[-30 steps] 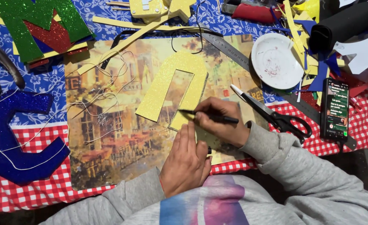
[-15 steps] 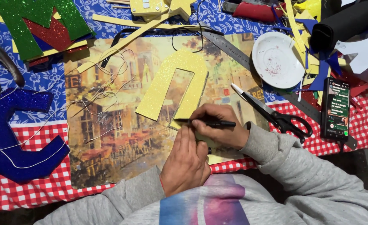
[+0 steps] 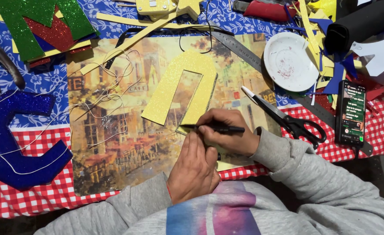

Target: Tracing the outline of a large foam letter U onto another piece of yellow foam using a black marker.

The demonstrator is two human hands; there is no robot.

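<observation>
Nearest the camera, the left hand (image 3: pixel 195 167) lies palm down with its fingers laid together and stretched flat, holding nothing; its fingertips press on the near end of a yellow glitter foam arch (image 3: pixel 181 93). Just beyond and touching those fingertips, the right hand (image 3: pixel 226 132) is closed around a black pen (image 3: pixel 218 129), gripped level, with its tip pointing to the person's left and meeting the lower end of the arch's nearer leg. The arch stretches away from both hands, up and to the left, lying flat on a picture board (image 3: pixel 113 143) printed with a street scene. Thin white string (image 3: pixel 105 109) loops over the board to the left of the hands.

To the right of the right hand, black-handled scissors (image 3: pixel 287 119) lie shut on the board's edge, and a little farther right a phone (image 3: pixel 351 114) with a lit screen rests on the tabletop (image 3: pixel 26 204), which carries a red checked cloth. Beyond the scissors a metal ruler (image 3: pixel 239 48) lies slantwise, with a white round plate (image 3: pixel 291 62) just past it. Well to the left of the left hand is a blue glitter foam letter (image 3: pixel 13 143). Farthest off, at the upper left, green glitter foam (image 3: pixel 35 21) lies over red pieces, and yellow foam strips (image 3: pixel 126 39) cross the far edge of the board.
</observation>
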